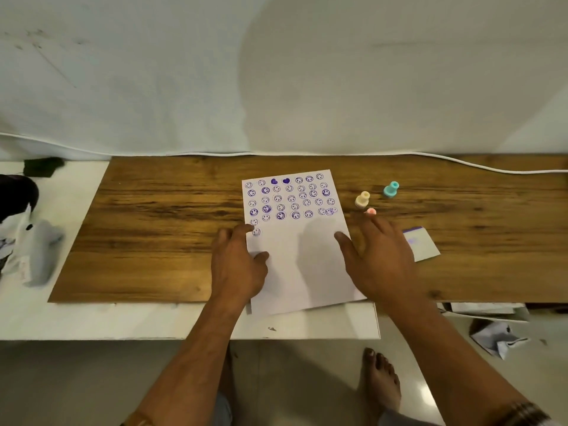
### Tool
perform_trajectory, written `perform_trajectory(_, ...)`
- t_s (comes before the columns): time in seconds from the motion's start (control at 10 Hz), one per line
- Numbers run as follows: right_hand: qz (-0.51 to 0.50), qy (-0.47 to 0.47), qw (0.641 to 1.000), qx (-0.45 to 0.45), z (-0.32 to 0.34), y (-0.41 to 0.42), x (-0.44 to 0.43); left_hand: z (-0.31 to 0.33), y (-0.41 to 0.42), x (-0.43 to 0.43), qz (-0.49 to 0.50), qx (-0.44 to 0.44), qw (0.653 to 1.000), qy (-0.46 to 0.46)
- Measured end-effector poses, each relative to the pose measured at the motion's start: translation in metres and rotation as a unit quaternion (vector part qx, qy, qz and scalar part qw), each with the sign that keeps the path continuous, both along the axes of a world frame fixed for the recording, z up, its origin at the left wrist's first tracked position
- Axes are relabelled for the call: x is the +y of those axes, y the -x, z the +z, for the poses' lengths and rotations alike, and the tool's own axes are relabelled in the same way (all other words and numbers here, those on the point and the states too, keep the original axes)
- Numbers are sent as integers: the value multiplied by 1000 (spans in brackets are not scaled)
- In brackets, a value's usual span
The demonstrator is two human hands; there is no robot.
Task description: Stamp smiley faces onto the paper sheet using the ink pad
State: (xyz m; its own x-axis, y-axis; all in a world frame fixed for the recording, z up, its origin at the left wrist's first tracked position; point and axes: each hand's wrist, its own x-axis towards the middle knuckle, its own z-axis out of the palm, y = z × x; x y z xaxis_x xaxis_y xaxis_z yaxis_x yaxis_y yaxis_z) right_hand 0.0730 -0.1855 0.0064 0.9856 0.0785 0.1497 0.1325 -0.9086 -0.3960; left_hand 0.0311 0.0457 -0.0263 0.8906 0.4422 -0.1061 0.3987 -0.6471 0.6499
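A white paper sheet [302, 265] lies on the wooden board [153, 229], its upper half covered with several rows of purple smiley stamps. My left hand [238, 265] rests flat on the sheet's left edge, fingers apart. Spread over the sheet's right edge and the board, my right hand [378, 259] holds nothing. Just beyond its fingertips sits a pink stamp [371, 211]. A yellow stamp [362, 198] and a teal stamp [391, 189] stand farther back. The white ink pad [422, 245] with a purple edge lies right of my right hand, partly hidden by it.
The board lies on a white table [123, 321] against a pale cloth backdrop. A white cable [491, 169] runs along the back edge. Grey cloth and dark items [37, 241] sit at the far left. Crumpled paper [498, 336] lies on the floor at right, near a bare foot [381, 379].
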Motion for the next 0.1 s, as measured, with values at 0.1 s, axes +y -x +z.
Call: perform_trajectory(0.1,31,75,997,-21,17,-6,2,5,7,-4,-18,4,999,-40)
